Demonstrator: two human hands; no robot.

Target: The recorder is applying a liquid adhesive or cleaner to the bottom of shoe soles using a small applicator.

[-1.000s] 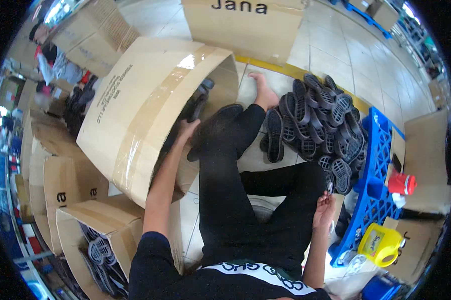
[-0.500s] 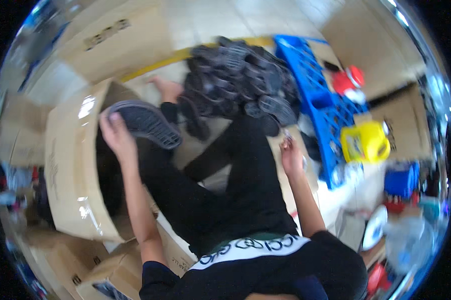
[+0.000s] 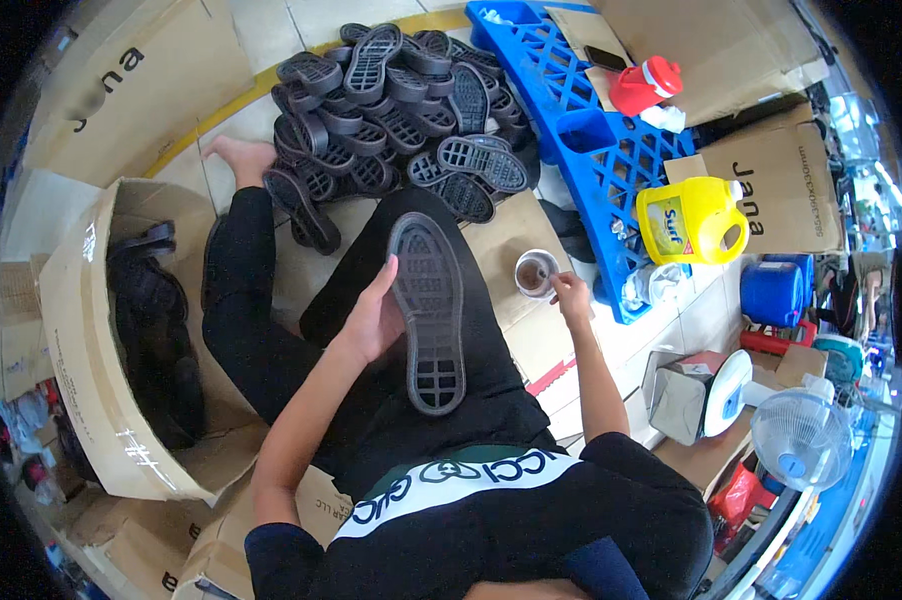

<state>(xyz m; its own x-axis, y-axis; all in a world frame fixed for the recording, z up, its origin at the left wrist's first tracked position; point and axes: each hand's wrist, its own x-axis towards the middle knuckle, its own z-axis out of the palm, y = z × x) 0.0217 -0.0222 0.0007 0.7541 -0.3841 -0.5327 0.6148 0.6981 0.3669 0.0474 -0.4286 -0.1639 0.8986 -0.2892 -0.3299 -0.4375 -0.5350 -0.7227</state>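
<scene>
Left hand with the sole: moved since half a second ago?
Yes. The left hand has carried the shoe sole away from the open cardboard box on the person's left, to over the lap.

Bright, even daylight fills the scene, with soft shadows. The fisheye lens bends straight edges toward a black rim. Glare whitens the floor tiles (image 3: 271,25) at top; the far right edge blurs slightly.

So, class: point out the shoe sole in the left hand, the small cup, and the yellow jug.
shoe sole (image 3: 428,310), head view, middle of tread
small cup (image 3: 535,274), head view, rim
yellow jug (image 3: 686,222), head view, body
</scene>
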